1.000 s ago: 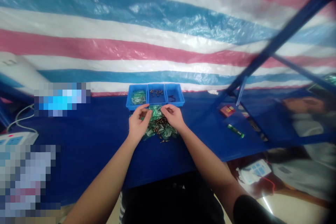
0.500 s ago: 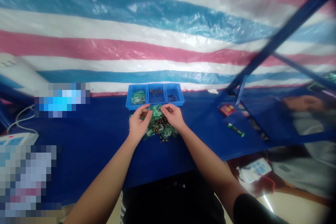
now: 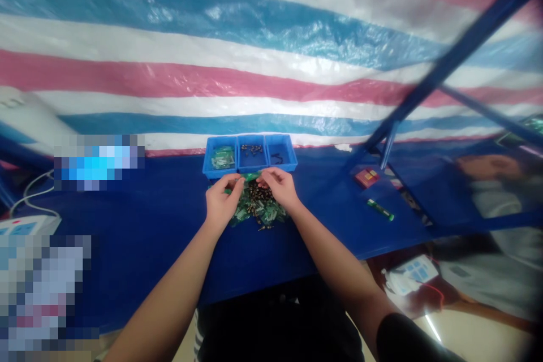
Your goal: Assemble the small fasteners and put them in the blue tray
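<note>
My left hand (image 3: 224, 197) and my right hand (image 3: 279, 185) are raised over a heap of small parts. Between their fingertips is a green plastic piece (image 3: 251, 176), pinched from both sides; its exact kind is too small to make out. Below lies the heap of clear green pieces (image 3: 271, 213) mixed with brass-coloured metal parts (image 3: 259, 197). Just behind the hands stand three joined blue bins (image 3: 250, 169). Green pieces (image 3: 223, 157) fill the left bin, small metal parts (image 3: 251, 150) lie in the middle one, and a few dark parts (image 3: 277, 158) in the right one.
On the blue table (image 3: 161, 249), a red box (image 3: 366, 177) and a green tube (image 3: 380, 210) lie to the right, near a blue metal frame (image 3: 424, 89). A white power strip (image 3: 31, 226) with cables is at left. Another person's sleeve (image 3: 500, 203) shows at far right.
The green piece between my hands has tilted and now looks narrower, exposing more of the heap. My left hand has shifted slightly left and down.
</note>
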{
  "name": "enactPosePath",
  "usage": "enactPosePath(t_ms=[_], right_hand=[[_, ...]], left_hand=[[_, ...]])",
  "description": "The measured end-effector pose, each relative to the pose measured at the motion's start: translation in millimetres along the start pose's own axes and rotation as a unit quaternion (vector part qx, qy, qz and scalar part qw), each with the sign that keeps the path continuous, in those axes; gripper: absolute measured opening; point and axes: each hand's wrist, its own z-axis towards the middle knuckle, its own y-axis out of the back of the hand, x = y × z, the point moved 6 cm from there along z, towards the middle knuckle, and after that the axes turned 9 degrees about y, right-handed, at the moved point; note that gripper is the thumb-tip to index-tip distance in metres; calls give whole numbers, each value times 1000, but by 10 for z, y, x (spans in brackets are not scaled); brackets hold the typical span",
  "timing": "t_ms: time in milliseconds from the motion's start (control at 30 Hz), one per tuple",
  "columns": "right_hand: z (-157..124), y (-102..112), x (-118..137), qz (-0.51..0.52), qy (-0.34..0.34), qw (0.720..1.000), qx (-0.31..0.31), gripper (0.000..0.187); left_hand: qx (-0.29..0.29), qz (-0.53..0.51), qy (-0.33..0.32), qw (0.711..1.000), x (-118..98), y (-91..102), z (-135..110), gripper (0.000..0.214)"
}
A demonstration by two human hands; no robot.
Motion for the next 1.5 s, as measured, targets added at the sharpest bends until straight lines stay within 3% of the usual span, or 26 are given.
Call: enactPosePath(t_ms=[300,867,1500], right_hand=[[14,86,-27,-10,-20,999,-35,34],[-7,23,39,-39,14,999,-14,31],[17,58,56,-2,58,997,-43,24]], left_hand=[[32,-40,-14,999,4,-11,-29,23],[11,-9,-19,1000,-71,-11,-36,16],[49,-39,-25,998,-58,-50,-44,25]])
